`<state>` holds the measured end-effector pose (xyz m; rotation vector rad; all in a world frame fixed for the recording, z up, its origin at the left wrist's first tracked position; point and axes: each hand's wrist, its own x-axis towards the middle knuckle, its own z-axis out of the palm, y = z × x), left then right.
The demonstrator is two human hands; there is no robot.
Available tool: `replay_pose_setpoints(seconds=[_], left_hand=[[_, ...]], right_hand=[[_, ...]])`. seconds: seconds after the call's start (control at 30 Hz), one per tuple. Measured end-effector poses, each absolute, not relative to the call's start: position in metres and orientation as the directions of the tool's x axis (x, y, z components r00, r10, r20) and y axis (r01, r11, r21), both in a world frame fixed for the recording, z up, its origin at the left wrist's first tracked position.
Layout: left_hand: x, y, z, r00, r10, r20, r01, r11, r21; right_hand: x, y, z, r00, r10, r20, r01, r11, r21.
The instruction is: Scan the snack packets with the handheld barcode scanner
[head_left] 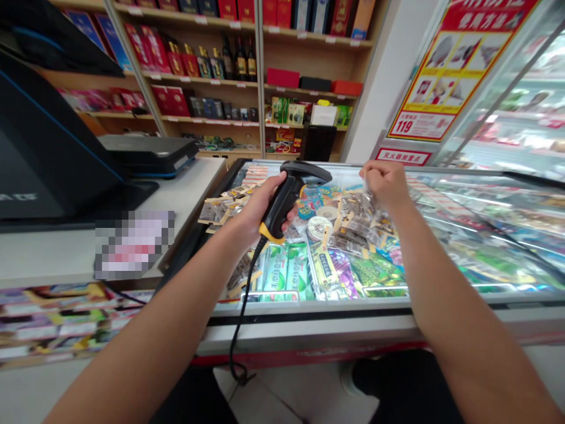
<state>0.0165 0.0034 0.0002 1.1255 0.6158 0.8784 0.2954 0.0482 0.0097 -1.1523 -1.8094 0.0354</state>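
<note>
The scanner (285,197) is in my left hand (260,206), held above the glass lid (445,235) of the chest freezer. That grip is wrapped around the handle, with the head pointing off to the right. My right hand (388,185) is over the pile of small packets (353,227), its fingers drawn together; from this view I can't tell whether a packet is pinched in them.

To work this cleanly, I'd hold the scanner's nose steady and bring a packet's printed face square to it with the right hand, flat and free of glare. I'd lift only one, since the packets overlap and a neighbour could drag along.

The cable (243,312) drops from the handle past the freezer's front edge (318,330), so I'd leave it slack and off that lip. A second heap of packets (218,209) sits close to my left wrist, and beyond it runs the tabletop (189,197) with the dark monitor (39,135); I wouldn't swing that elbow outward. The easier room is the air between scanner head and right hand, and along the lid to the right.
</note>
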Motion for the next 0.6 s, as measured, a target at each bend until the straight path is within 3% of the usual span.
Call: replay_pose_setpoints(seconds=[0.17, 0.3, 0.4, 0.53, 0.6], left_hand=[[0.014, 0.003, 0.007, 0.48, 0.877, -0.007, -0.28, 0.161, 0.946], [0.009, 0.004, 0.015, 0.421, 0.907, -0.013, -0.287, 0.147, 0.947], [0.001, 0.005, 0.02, 0.363, 0.932, 0.008, -0.311, 0.113, 0.944], [-0.009, 0.005, 0.025, 0.296, 0.955, 0.027, -0.326, 0.074, 0.942], [-0.01, 0.004, 0.025, 0.277, 0.961, 0.022, -0.331, 0.074, 0.941]], right_hand=[[0.317, 0.05, 0.01, -0.146, 0.894, 0.423, 0.961, 0.23, -0.155], [0.291, 0.05, -0.002, -0.094, 0.977, 0.193, 0.995, 0.095, 0.005], [0.247, 0.035, -0.009, -0.164, 0.955, 0.248, 0.986, 0.168, 0.004], [0.184, 0.004, -0.025, -0.48, 0.861, 0.167, 0.861, 0.499, -0.099], [0.164, -0.008, -0.037, -0.601, 0.781, 0.169, 0.779, 0.62, -0.094]])
